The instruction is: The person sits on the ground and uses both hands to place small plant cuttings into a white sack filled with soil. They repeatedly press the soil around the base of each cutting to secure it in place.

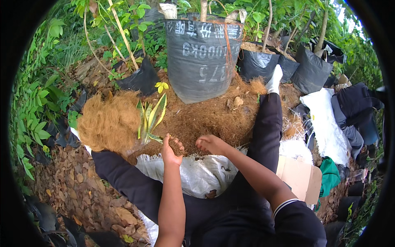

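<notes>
My left hand [172, 148], palm up with curled fingers, holds a clump of brown coir and soil [176, 149]. To its right, my right hand [209, 144] hovers close over the brown fibrous pile [209, 123], its fingers slightly bent; nothing shows in it. A variegated snake plant [157, 112] with yellow-edged leaves stands just beyond my left hand, its base by a clear plastic bag [135, 150]. Left of the plant lies a big tuft of loose coir fibre [108, 123]. A white woven sack [200, 173] is spread between my legs, under the near edge of the pile.
A large black printed sack planter [200, 61] stands beyond the pile. Black grow bags [257, 64] with saplings are at the back right. Cardboard [297, 177], a green cloth [328, 176] and another white sack [327, 126] lie right. Dry leaves [80, 191] cover the ground at left.
</notes>
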The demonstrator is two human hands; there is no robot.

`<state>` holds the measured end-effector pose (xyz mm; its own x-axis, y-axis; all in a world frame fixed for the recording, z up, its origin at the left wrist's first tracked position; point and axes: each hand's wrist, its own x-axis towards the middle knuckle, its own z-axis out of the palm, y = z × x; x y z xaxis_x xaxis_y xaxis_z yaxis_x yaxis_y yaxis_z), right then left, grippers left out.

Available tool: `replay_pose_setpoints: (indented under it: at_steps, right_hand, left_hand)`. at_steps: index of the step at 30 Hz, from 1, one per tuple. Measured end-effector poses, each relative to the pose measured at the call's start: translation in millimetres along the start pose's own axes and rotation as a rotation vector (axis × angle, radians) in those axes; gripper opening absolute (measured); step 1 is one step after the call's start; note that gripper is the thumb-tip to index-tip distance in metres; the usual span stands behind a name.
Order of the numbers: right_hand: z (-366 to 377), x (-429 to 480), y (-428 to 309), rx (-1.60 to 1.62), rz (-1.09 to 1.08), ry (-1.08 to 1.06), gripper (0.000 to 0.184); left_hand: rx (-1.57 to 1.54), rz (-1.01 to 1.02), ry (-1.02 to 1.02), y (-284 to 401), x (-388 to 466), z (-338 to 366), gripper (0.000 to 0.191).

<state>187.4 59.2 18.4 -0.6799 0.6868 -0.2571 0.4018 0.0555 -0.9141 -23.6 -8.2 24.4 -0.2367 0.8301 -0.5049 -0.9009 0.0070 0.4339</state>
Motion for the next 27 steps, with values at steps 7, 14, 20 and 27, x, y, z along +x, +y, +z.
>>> replay_pose_setpoints:
  at_steps: [7,14,20,27]
  right_hand:
    - [34.3,-5.6,16.1,-0.176,0.02,-0.036,0.026]
    - [-18.1,5.7,9.3,0.177,-0.114,0.327,0.029]
    - [35.3,-12.5,22.0,0.107,0.162,-0.367,0.031]
    - [6.5,12.6,11.8,-0.155,-0.268,0.626,0.014]
  left_hand:
    - [-0.032,-0.034,0.013,-4.2,-0.3,-7.3,0.026]
    - [-0.029,-0.038,-0.016,0.4,-0.3,-9.5,0.026]
    - [-0.048,-0.038,0.001,-2.2,5.2,-9.2,0.025]
    - [-0.058,-0.017,0.017,9.6,0.7,-15.2,0.025]
